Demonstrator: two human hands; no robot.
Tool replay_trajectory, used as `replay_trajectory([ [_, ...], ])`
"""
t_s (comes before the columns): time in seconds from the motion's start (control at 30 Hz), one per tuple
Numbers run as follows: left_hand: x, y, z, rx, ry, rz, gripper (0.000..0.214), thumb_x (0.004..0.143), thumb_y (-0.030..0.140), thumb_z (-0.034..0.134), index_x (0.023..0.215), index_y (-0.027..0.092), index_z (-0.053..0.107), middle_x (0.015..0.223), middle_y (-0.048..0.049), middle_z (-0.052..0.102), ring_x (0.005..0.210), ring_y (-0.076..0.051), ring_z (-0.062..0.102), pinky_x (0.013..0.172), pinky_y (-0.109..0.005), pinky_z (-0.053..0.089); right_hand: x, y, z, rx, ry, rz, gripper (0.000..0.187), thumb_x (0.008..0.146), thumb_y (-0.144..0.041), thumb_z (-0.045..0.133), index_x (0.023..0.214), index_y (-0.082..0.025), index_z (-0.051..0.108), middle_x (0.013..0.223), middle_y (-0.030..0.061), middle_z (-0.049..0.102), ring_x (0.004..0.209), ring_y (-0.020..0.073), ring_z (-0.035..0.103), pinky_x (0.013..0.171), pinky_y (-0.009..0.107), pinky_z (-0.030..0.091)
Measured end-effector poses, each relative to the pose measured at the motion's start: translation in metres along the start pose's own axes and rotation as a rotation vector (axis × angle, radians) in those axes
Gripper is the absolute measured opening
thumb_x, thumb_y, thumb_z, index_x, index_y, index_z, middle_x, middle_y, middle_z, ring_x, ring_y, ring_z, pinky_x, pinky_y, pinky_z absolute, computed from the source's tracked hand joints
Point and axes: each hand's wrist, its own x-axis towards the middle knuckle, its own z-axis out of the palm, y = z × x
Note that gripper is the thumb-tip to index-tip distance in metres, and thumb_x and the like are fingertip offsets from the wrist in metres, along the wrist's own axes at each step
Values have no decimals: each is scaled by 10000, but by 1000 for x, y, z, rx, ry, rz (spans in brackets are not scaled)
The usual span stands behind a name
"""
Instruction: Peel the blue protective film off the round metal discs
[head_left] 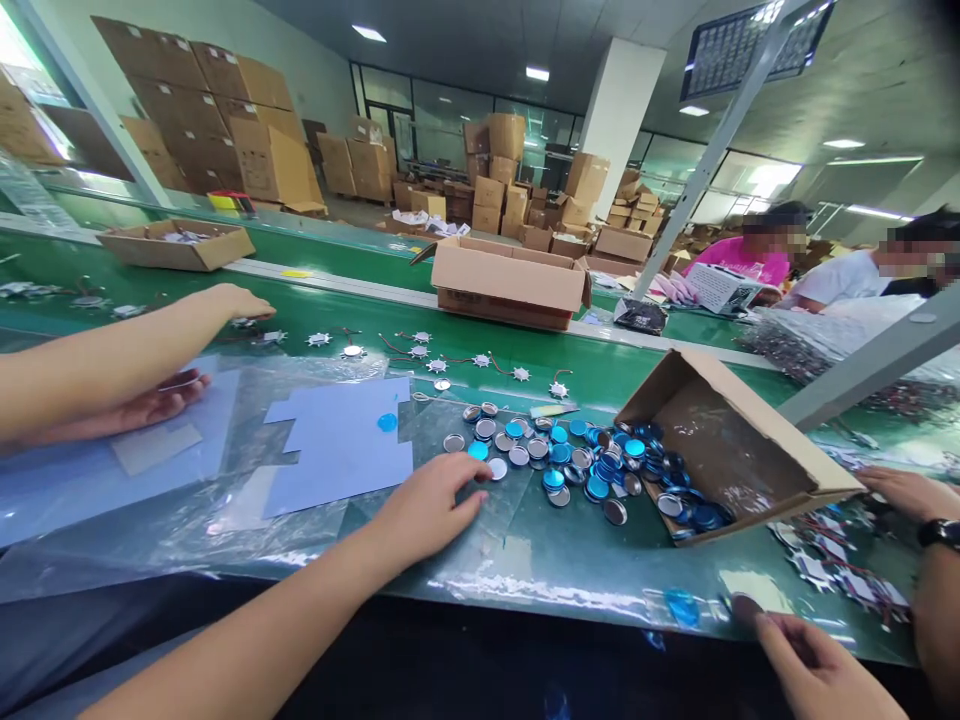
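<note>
A green conveyor surface [517,375] is seen in a carton-stacked workshop. At left, a blue sheet [337,450] is laid on clear film [225,520]. The grip of the left hand [431,505] is pressed together, pinching nothing, just beside loose blue-filmed metal discs [555,460], which could be scattered if nudged. More discs are held in a tilted cardboard carton [720,450], where knocking risks spillage. A dark disc [742,608] is pinched in the grip of the right hand [821,665].
</note>
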Motion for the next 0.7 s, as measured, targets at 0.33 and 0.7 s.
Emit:
replay_trajectory([
  [0.33, 29, -11, 21, 119, 85, 72, 209, 889, 120, 515, 946, 179, 707, 1046, -83, 638, 992, -261, 524, 907, -442, 412, -23, -32, 15, -8, 331, -107, 620, 740, -724, 460, 1053, -217, 630, 937, 84, 654, 769, 231, 600, 675, 339, 448],
  [0.7, 24, -22, 20, -218, 194, -40, 94, 882, 234, 517, 877, 173, 589, 1207, -103, 651, 1116, -233, 619, 920, -381, 513, -120, -126, 89, 306, 482, -1281, 103, 914, -245, 544, 948, -159, 590, 882, 25, 608, 839, 80, 584, 764, 183, 462],
])
